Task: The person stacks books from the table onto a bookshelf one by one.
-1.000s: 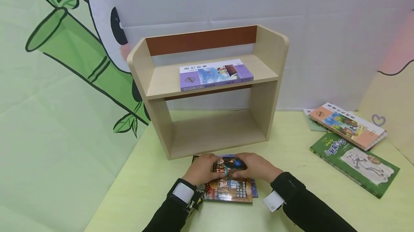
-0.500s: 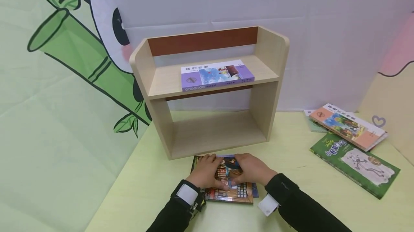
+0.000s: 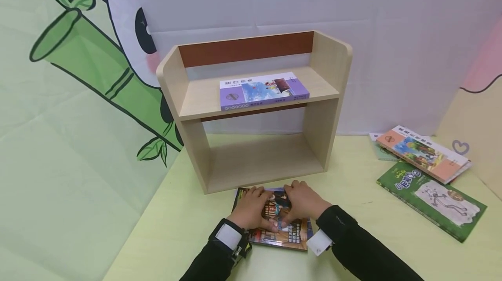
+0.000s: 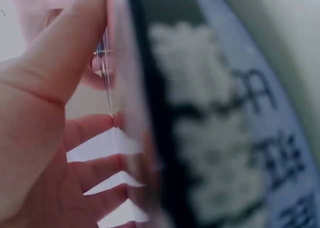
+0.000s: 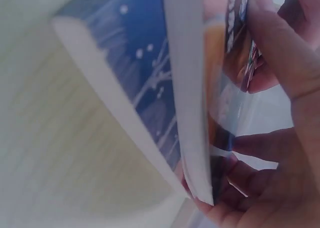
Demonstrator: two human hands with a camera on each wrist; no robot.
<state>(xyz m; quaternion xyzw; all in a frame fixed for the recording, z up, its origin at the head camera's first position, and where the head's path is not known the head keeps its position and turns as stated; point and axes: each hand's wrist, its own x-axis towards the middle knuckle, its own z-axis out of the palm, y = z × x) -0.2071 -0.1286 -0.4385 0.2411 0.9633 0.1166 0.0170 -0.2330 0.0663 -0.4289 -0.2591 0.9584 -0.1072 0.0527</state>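
A glossy comic-style book lies in front of the shelf, over a blue-covered book. My left hand rests on the left part of the glossy cover, thumb pointing right; in the left wrist view its fairly straight fingers touch the cover. My right hand holds the glossy book at its right side, thumb on the cover and fingers curled at the edge. A wedge-shaped gap separates the two books in the right wrist view. Both hands hide much of the cover.
Behind the hands stands a two-tier wooden shelf, a purple book lying on its upper board. On the table's right lie an orange book, a pale green-edged one beneath it and a green book.
My right hand has moved slightly left. The glossy book has shifted a little toward the near side, covering more of the blue book. Earlier, my left hand moved slightly right.
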